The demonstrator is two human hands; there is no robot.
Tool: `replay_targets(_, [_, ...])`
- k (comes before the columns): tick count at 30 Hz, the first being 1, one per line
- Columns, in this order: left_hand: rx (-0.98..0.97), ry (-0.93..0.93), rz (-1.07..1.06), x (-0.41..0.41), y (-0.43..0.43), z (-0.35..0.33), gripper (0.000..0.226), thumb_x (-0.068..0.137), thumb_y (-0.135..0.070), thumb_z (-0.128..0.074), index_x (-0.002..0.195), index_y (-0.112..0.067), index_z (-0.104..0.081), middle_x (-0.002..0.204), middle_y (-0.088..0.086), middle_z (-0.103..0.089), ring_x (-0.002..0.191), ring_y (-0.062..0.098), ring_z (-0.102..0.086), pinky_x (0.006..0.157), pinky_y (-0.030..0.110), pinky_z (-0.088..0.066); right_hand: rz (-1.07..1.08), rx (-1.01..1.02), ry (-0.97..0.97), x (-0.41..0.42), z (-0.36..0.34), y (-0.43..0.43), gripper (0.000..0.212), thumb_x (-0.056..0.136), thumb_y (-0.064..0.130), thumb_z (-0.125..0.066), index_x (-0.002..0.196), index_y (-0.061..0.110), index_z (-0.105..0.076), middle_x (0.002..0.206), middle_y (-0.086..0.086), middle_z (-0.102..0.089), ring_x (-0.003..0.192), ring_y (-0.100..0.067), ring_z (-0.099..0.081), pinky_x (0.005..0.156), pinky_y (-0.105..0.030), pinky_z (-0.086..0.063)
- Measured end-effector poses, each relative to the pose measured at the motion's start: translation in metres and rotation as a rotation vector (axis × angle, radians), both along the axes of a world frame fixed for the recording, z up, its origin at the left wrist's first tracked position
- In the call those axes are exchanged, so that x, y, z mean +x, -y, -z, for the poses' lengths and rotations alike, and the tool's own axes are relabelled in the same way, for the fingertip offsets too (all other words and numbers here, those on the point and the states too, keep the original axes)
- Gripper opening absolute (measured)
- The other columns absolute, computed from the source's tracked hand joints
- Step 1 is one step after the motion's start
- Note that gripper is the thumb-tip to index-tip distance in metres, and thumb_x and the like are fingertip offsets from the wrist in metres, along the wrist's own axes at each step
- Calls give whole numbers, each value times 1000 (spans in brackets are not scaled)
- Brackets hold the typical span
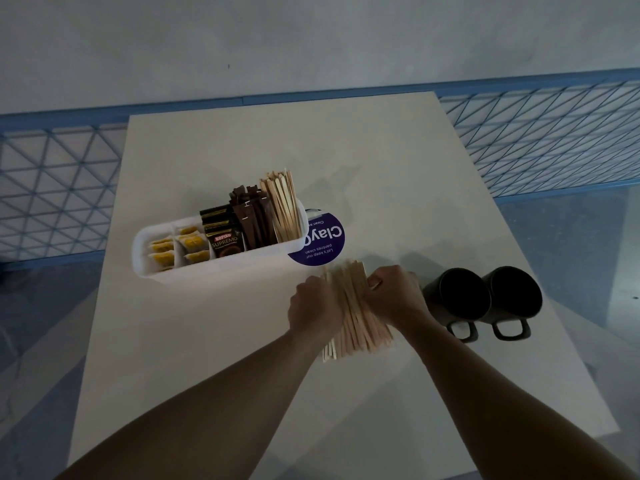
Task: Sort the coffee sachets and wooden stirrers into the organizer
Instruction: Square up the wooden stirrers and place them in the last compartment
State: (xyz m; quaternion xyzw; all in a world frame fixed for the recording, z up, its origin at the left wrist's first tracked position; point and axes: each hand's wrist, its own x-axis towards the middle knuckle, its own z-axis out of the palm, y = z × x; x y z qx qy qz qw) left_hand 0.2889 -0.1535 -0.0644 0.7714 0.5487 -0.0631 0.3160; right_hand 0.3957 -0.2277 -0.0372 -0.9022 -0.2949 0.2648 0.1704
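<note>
A white organizer [152,268] stands on the white table, split into compartments. From left to right it holds yellow sachets [192,244], black Kopiko coffee sachets [223,242], brown stick sachets [254,216] and upright wooden stirrers [282,206]. In front of it, a thick bundle of wooden stirrers [353,313] lies on the table between my hands. My left hand [313,308] presses its left side and my right hand [393,296] curls around its right side.
A round purple sticker [323,242] sits just right of the organizer. Two black mugs [457,297] [512,294] stand to the right of my right hand. The table [207,341] is bordered by blue mesh railing [536,133] at the back and sides.
</note>
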Motion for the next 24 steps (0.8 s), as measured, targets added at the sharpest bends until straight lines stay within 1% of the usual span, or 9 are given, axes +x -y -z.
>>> replay_targets(4, [-20,16,22,-3,-1,-5,20,91,-14,-62,109,-6,-60,101,9,-67,90,26,-67,76,32,-55,18,-12,-21,2,-1,-1,17,85,7,-57,85,5,-74,84,-12,-74,70,-22,-64,51,-20,-42])
replay_targets(7, [-32,37,27,-5,-1,-8,18,93,-16,-61,107,-6,-61,98,8,-67,87,24,-67,76,31,-56,15,-28,-55,4,0,-3,17,86,10,-56,76,7,-69,71,-7,-69,63,-21,-63,48,-23,-42])
replay_targets(9, [-53,49,42,-6,-2,-9,15,92,-10,-60,105,-4,-61,95,7,-65,86,22,-65,74,28,-54,24,-50,-57,3,-2,-3,25,87,10,-54,63,10,-58,57,-2,-55,51,-16,-51,43,-21,-35])
replay_targets(11, [-71,58,56,-8,-4,-12,10,92,-5,-57,101,-3,-61,82,1,-58,79,17,-60,70,25,-49,36,-52,-55,3,-3,-4,28,88,9,-52,60,13,-52,54,0,-48,47,-13,-43,43,-20,-31])
replay_targets(13, [-70,53,71,-9,-6,-15,10,93,-3,-55,100,-2,-62,77,-2,-50,77,15,-55,70,23,-45,40,-44,-77,2,-3,-6,26,87,7,-49,62,13,-51,57,-1,-48,49,-13,-43,44,-21,-32])
replay_targets(17, [-99,38,74,-9,-11,-21,14,92,0,-54,105,0,-61,89,5,-56,87,21,-59,72,24,-46,60,-15,-111,1,-4,-8,18,89,6,-47,74,11,-56,74,-4,-56,58,-13,-50,46,-19,-34])
replay_targets(20, [-126,53,56,-11,-17,-22,18,92,0,-55,109,1,-60,97,8,-59,82,18,-56,64,20,-43,65,15,-67,2,-5,-10,11,90,8,-46,86,10,-56,88,-8,-57,67,-15,-50,48,-22,-32])
replay_targets(22, [-138,73,47,-12,-21,-26,18,93,-3,-55,110,1,-60,97,9,-60,81,18,-58,61,19,-42,63,36,-73,2,-6,-12,11,93,8,-45,91,10,-55,90,-9,-57,70,-16,-51,50,-23,-33])
replay_targets(24, [-160,94,27,-13,-26,-30,16,94,-5,-55,108,0,-61,99,10,-65,86,23,-64,66,23,-48,47,56,-95,2,-10,-15,12,95,8,-44,96,11,-55,88,-7,-57,70,-16,-53,51,-23,-36])
